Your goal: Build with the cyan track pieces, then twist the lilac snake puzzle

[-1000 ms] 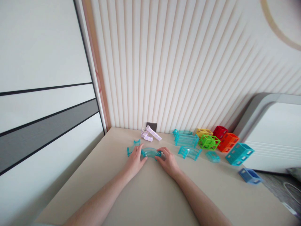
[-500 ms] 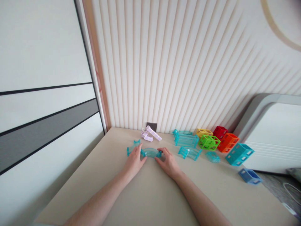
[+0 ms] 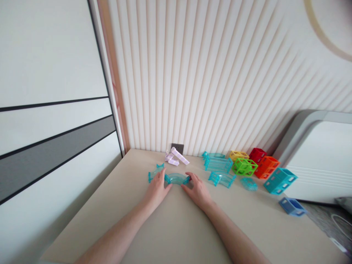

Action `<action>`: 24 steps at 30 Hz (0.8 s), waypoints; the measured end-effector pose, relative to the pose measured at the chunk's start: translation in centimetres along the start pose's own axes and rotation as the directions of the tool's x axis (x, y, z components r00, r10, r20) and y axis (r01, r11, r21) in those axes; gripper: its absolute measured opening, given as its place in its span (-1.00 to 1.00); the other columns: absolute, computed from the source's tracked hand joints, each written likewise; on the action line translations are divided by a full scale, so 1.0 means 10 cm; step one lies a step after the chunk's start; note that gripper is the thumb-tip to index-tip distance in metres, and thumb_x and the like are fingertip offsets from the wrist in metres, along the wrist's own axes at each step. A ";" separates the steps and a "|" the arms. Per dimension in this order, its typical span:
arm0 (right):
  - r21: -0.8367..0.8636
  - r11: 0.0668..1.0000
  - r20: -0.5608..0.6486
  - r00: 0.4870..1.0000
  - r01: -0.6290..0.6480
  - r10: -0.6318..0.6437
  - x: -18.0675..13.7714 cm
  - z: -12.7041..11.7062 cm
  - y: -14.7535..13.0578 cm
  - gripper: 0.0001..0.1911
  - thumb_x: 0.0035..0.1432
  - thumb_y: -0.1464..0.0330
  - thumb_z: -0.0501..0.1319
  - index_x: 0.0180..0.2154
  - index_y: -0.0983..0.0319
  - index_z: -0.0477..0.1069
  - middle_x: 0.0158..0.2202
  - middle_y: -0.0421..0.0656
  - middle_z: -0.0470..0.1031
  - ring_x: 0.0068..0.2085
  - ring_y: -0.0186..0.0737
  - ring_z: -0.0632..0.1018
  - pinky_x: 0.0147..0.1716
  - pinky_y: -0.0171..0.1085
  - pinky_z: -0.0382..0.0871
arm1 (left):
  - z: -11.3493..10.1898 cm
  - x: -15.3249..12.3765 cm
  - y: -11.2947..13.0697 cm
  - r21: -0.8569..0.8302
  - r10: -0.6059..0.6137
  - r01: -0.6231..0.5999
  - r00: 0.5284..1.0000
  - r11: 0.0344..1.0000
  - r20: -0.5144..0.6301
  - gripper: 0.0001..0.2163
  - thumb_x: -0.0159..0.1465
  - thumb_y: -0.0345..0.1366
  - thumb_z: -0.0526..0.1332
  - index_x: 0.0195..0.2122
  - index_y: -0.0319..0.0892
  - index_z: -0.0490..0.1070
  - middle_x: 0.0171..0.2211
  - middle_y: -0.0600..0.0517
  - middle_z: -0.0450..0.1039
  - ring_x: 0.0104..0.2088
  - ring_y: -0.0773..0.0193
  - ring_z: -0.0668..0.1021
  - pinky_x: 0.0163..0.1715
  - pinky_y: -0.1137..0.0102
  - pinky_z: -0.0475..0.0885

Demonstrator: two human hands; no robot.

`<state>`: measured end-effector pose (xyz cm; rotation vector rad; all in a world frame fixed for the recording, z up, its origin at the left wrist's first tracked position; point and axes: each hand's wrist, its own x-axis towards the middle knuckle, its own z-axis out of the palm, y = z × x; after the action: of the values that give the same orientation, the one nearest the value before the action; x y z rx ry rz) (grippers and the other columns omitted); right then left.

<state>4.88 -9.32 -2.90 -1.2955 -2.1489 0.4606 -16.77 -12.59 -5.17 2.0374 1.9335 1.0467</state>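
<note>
A curved piece of clear teal toy track lies on the table between my hands. My left hand has its thumb and fingers around the left end of this curve. At the other end, the fingers and thumb of my right hand grip the right tip. Another teal track piece sits just left of my left fingers, partly hidden by them; I cannot tell whether it joins the curve. Behind the curve lie some pale purple pieces.
To the right are more teal track pieces, a round teal piece and open-sided blocks: green, yellow, red, orange, teal. A blue block stands near the table's right edge. A ribbed wall borders the back.
</note>
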 end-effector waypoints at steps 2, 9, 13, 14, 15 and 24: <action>-0.016 1.000 0.000 1.000 -0.014 0.014 0.00 0.00 0.00 -0.49 0.13 0.28 0.29 0.12 0.14 0.30 -0.09 -0.09 0.53 -0.06 -0.11 0.57 0.01 -0.15 0.39 | -0.01 0.00 0.01 0.002 -0.012 0.012 1.000 1.000 0.006 -0.40 0.20 -0.35 0.28 0.24 -0.29 0.13 0.03 -0.29 0.46 -0.01 -0.01 0.56 -0.01 0.13 0.45; -0.068 0.998 -0.011 1.000 -0.003 0.002 -0.01 -0.02 -0.02 -0.47 0.15 0.26 0.28 0.16 0.12 0.27 -0.08 -0.10 0.55 -0.05 -0.11 0.58 -0.01 -0.18 0.40 | -0.03 0.00 0.02 0.008 -0.029 0.029 1.000 1.000 0.011 -0.40 0.21 -0.33 0.29 0.24 -0.32 0.14 0.04 -0.30 0.46 0.03 -0.01 0.55 0.02 0.13 0.44; -0.135 0.991 -0.028 1.000 0.010 -0.014 -0.02 -0.02 -0.04 -0.44 0.15 0.27 0.29 0.17 0.15 0.27 -0.05 -0.07 0.55 -0.02 -0.09 0.57 0.01 -0.16 0.39 | -0.01 -0.01 0.01 0.010 -0.024 0.024 1.000 1.000 -0.007 -0.42 0.19 -0.34 0.30 0.23 -0.29 0.17 0.01 -0.27 0.48 0.01 0.00 0.56 0.00 0.14 0.46; -0.152 0.988 -0.032 0.999 0.011 -0.016 -0.02 -0.02 -0.05 -0.43 0.15 0.27 0.29 0.18 0.16 0.27 -0.05 -0.06 0.55 -0.02 -0.08 0.57 0.01 -0.16 0.39 | -0.01 -0.01 0.00 0.010 -0.023 0.023 1.000 1.000 -0.010 -0.42 0.19 -0.34 0.30 0.22 -0.27 0.17 0.01 -0.26 0.49 0.01 0.01 0.57 -0.01 0.14 0.46; -0.167 0.986 -0.035 0.999 0.013 -0.019 -0.02 -0.02 -0.05 -0.43 0.15 0.26 0.29 0.18 0.17 0.27 -0.06 -0.05 0.56 -0.02 -0.08 0.57 0.01 -0.16 0.39 | 0.00 -0.01 0.00 0.012 -0.022 0.022 1.000 1.000 -0.013 -0.42 0.19 -0.34 0.30 0.22 -0.25 0.17 0.01 -0.25 0.49 0.00 0.01 0.57 -0.01 0.13 0.46; -0.258 0.966 0.013 1.000 -0.006 0.009 -0.02 -0.03 -0.05 -0.31 0.17 0.21 0.28 0.28 0.20 0.16 -0.06 -0.01 0.57 -0.02 -0.05 0.57 0.03 -0.14 0.37 | -0.04 0.00 0.03 0.052 0.013 -0.013 1.000 0.999 -0.008 -0.42 0.19 -0.35 0.29 0.23 -0.20 0.16 0.07 -0.23 0.48 0.06 -0.02 0.55 -0.02 0.11 0.48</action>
<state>4.81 -9.78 -2.44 -1.4428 -2.2734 0.1960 -16.75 -12.81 -4.72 2.0783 1.9742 1.0200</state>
